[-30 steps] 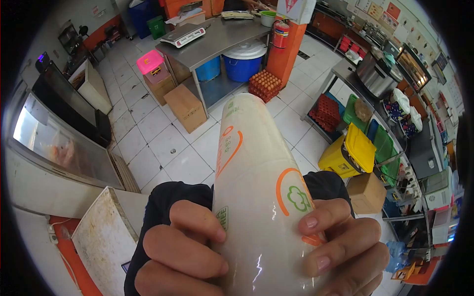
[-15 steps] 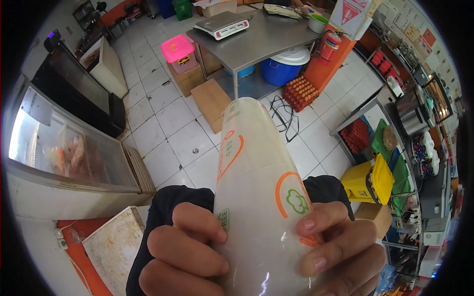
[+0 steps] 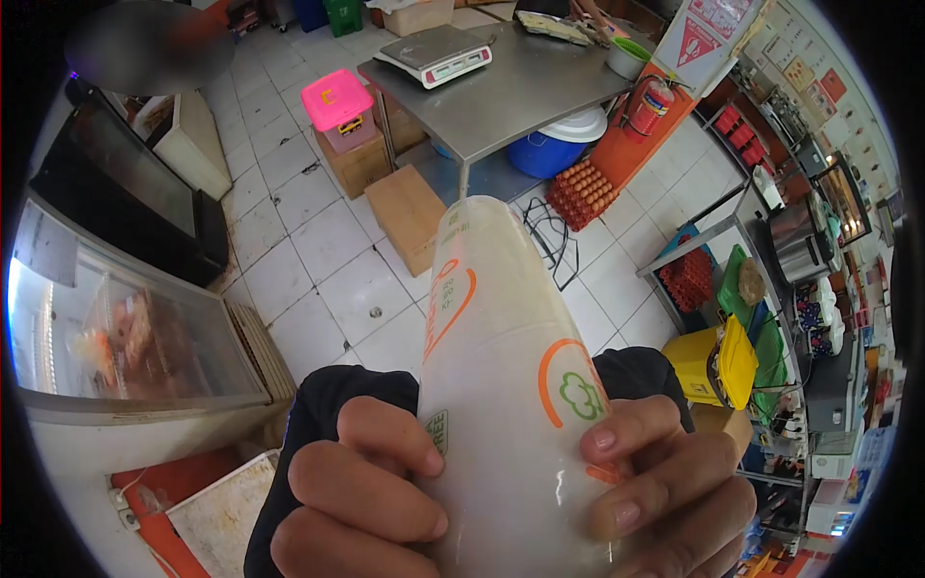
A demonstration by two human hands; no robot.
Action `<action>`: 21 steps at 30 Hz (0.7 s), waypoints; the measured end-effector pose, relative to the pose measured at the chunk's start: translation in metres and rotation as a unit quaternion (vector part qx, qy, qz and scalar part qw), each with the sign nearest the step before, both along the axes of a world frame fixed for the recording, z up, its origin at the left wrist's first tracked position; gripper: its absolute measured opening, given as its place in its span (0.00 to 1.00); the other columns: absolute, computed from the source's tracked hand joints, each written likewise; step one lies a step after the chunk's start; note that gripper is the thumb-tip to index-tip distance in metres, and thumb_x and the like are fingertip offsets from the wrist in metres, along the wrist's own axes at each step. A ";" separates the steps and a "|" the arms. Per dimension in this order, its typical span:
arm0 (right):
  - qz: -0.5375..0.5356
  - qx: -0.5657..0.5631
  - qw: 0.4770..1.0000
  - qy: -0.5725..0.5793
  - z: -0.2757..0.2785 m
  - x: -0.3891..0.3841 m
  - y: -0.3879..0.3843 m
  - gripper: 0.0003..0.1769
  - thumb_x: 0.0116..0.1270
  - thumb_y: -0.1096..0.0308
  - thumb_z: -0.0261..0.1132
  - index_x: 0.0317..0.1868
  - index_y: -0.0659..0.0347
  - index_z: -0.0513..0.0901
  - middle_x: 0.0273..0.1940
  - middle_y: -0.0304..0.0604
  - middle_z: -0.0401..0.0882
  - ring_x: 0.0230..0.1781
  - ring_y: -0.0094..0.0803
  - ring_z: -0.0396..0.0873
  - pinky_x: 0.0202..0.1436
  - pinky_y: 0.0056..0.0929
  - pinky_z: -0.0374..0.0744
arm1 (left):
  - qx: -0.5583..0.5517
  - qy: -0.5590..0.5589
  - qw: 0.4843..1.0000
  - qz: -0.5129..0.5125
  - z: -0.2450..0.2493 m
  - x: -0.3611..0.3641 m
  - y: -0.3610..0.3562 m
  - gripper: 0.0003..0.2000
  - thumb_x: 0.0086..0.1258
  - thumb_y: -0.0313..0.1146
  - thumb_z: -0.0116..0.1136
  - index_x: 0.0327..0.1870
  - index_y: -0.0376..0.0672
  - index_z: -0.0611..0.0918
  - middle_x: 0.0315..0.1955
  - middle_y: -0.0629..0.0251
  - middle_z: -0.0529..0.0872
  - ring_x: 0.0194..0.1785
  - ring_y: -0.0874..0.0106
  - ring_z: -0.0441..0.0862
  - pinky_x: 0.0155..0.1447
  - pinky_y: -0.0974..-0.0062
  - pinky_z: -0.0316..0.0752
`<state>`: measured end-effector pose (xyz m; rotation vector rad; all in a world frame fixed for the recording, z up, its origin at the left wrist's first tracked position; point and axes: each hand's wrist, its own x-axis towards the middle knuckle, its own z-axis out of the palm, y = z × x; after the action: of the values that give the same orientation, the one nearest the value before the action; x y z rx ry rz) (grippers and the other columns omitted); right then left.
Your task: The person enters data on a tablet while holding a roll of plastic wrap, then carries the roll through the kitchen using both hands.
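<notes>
A long whitish translucent bundle (image 3: 511, 385), printed with orange curves and green marks, extends up from the bottom centre of the head view. It looks like a stack of cups or a wrapped roll; I cannot tell which. My left hand (image 3: 371, 482) wraps its fingers round the left side. On the right side my right hand (image 3: 674, 482) grips it too, fingertips pressed against the surface. The far end of the bundle overlaps the view of the steel table's leg. Both palms are largely hidden.
Ahead stands a steel table (image 3: 520, 82) with a scale (image 3: 436, 56); a person's arm (image 3: 594, 13) shows behind it. Cardboard boxes (image 3: 409, 217), egg trays (image 3: 582, 195) and a yellow bin (image 3: 713, 364) are on the floor. A glass-door fridge (image 3: 125, 328) is left, shelving right.
The room has shifted and tilted slightly in view as the camera moved. A dark blurred shape now shows at the upper left. Both hands keep their grip on the bundle.
</notes>
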<state>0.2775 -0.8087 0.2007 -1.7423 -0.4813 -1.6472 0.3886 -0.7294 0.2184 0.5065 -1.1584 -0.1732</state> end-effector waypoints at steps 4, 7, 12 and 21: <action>-0.118 0.166 0.979 -0.019 0.011 -0.004 0.029 0.09 0.67 0.63 0.60 0.35 0.56 0.69 0.33 0.38 0.69 0.36 0.39 0.73 0.48 0.45 0.76 | -0.003 -0.038 0.999 -0.025 0.009 0.005 -0.011 0.12 0.66 0.51 0.49 0.27 0.56 0.72 0.28 0.73 0.66 0.35 0.70 0.64 0.44 0.62 0.63; -0.176 0.244 0.952 -0.059 0.010 -0.006 0.032 0.13 0.66 0.64 0.60 0.29 0.58 0.66 0.30 0.41 0.65 0.32 0.40 0.71 0.46 0.41 0.75 | -0.019 -0.039 0.998 -0.036 0.013 -0.001 -0.023 0.12 0.66 0.51 0.49 0.27 0.56 0.72 0.28 0.73 0.66 0.35 0.70 0.64 0.44 0.61 0.63; -0.199 0.245 0.946 -0.069 0.016 -0.014 0.008 0.15 0.66 0.65 0.61 0.28 0.61 0.64 0.30 0.42 0.65 0.31 0.42 0.71 0.48 0.43 0.76 | -0.019 -0.022 0.999 -0.040 0.013 -0.021 -0.052 0.12 0.67 0.52 0.49 0.30 0.56 0.74 0.28 0.73 0.66 0.35 0.70 0.64 0.45 0.62 0.63; -0.316 0.288 0.900 -0.089 0.011 -0.068 -0.029 0.16 0.66 0.68 0.61 0.27 0.63 0.62 0.29 0.41 0.64 0.29 0.44 0.71 0.46 0.44 0.78 | -0.059 -0.012 0.988 -0.139 0.008 -0.075 -0.118 0.13 0.68 0.52 0.48 0.29 0.56 0.75 0.28 0.74 0.66 0.35 0.70 0.63 0.42 0.65 0.59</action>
<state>0.2093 -0.8379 0.2112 -1.3557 0.5280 -2.1150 0.3140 -0.8471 0.2264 0.2415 -1.2523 -0.3381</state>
